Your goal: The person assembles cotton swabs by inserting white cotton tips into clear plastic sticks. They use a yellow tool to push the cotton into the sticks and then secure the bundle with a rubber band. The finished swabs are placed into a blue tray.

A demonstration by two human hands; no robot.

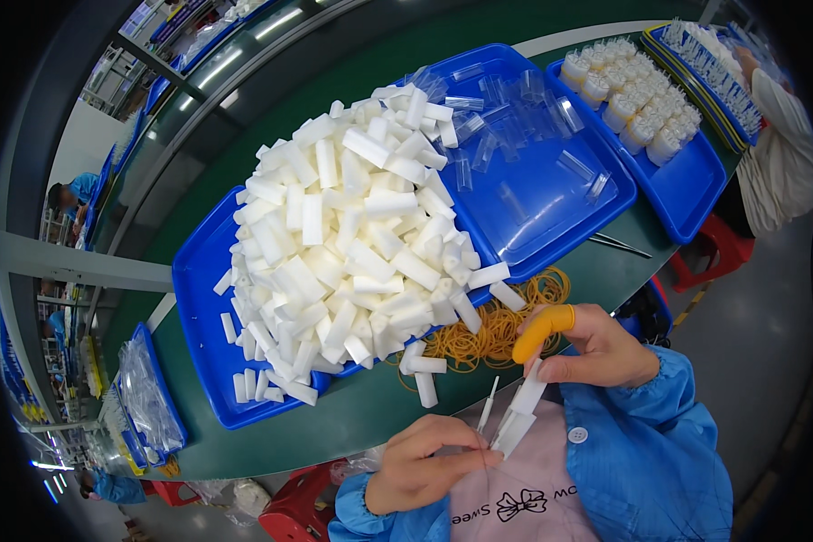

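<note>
My right hand (598, 350), a yellow finger cot (544, 331) on its index finger, pinches the upper end of a white foam piece (529, 390). Against the lower end of that piece is another white piece (513, 435), and my left hand (429, 465) has its thumb and fingertips closed on it. A slim white-tipped stick (489, 403) rises beside the left fingertips; whether those fingers also hold it is hard to see. Both hands are in front of my chest, at the near table edge. Closest to them on the table are a few loose white foam pieces (426, 388).
A large heap of white foam pieces (343, 235) fills a blue tray (210, 361). Clear plastic tubes (506, 108) lie in a second blue tray (560, 212). Orange rubber bands (488, 336) lie near my hands, tweezers (621, 244) farther right. White bundled parts (637, 99) stand at far right.
</note>
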